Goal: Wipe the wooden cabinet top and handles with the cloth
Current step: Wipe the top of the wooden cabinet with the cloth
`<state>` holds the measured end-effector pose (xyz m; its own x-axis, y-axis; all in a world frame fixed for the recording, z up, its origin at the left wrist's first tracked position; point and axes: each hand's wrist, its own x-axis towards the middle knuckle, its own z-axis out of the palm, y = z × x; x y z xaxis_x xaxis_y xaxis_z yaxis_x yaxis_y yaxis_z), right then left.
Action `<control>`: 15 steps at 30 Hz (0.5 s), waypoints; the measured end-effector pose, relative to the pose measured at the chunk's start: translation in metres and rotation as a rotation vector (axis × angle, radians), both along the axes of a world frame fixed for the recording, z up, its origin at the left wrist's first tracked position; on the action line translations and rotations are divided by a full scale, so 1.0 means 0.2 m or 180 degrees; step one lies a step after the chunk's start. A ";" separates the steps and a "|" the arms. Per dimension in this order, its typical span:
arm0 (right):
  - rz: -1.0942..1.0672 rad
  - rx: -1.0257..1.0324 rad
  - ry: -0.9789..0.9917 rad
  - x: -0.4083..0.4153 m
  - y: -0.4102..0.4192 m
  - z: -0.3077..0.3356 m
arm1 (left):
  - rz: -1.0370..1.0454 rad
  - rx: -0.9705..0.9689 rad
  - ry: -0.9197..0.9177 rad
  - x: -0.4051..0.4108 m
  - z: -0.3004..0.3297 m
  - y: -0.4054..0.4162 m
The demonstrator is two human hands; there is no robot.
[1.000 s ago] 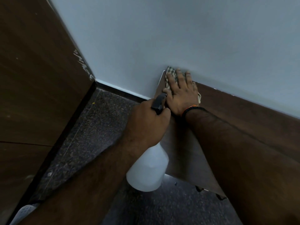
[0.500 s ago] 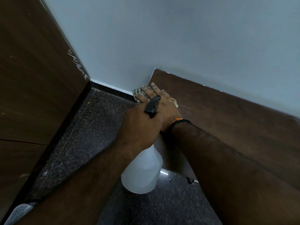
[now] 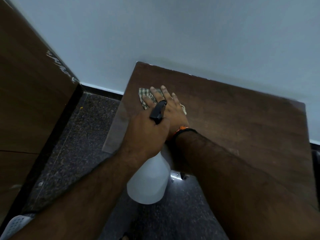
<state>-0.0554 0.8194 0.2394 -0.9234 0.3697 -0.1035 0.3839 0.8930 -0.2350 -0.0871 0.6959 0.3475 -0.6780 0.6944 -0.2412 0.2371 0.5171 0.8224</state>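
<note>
The dark wooden cabinet top (image 3: 233, 115) fills the right half of the head view, its back edge against the wall. A checked cloth (image 3: 144, 97) lies flat on it near the left rear corner. My right hand (image 3: 170, 108) presses down on the cloth with fingers spread; most of the cloth is hidden under the palm. My left hand (image 3: 145, 132) grips the black trigger head (image 3: 157, 110) of a white spray bottle (image 3: 149, 181), which hangs in front of the cabinet's front edge. No handles are visible.
A pale wall (image 3: 173, 32) rises behind the cabinet. A tall brown wooden panel (image 3: 26, 101) stands at the left. Speckled dark stone floor (image 3: 72, 144) lies between them. A white perforated shoe (image 3: 14, 226) shows at the bottom left.
My right hand has slid the cloth from the rear corner at the wall to the left edge and then a little inward. The view has shifted, showing more of the top.
</note>
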 end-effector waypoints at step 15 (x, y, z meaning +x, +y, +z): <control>-0.1165 0.0253 0.0124 0.97 0.46 -0.02 | -0.0496 0.0087 -0.0185 0.64 -0.02 0.38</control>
<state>0.1379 0.9104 0.2358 -0.7313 0.6814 -0.0286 0.6731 0.7144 -0.1910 0.0401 0.7725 0.3438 -0.5471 0.7968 -0.2566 0.2641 0.4552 0.8503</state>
